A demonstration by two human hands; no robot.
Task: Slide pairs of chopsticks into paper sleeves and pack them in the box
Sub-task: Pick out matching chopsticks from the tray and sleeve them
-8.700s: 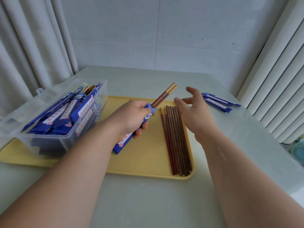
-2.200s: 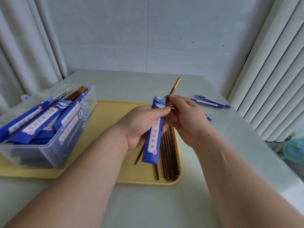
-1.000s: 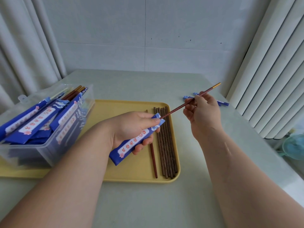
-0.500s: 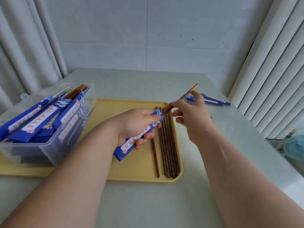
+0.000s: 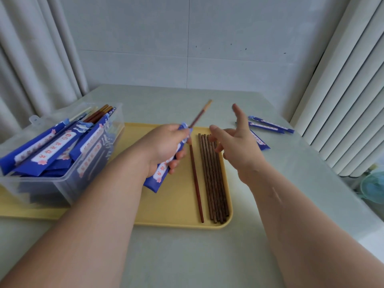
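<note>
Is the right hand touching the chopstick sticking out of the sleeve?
Apart: the head view shows tabletop between the right hand and the chopstick.

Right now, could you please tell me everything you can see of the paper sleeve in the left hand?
The sleeve is flat blue paper with a white strip of red characters and a pink flower near its lower end. It slants over the yellow tray, lower end toward the person. The left hand grips its middle, hiding that part. One brown chopstick with a pale tip sticks out of its upper mouth.
</note>
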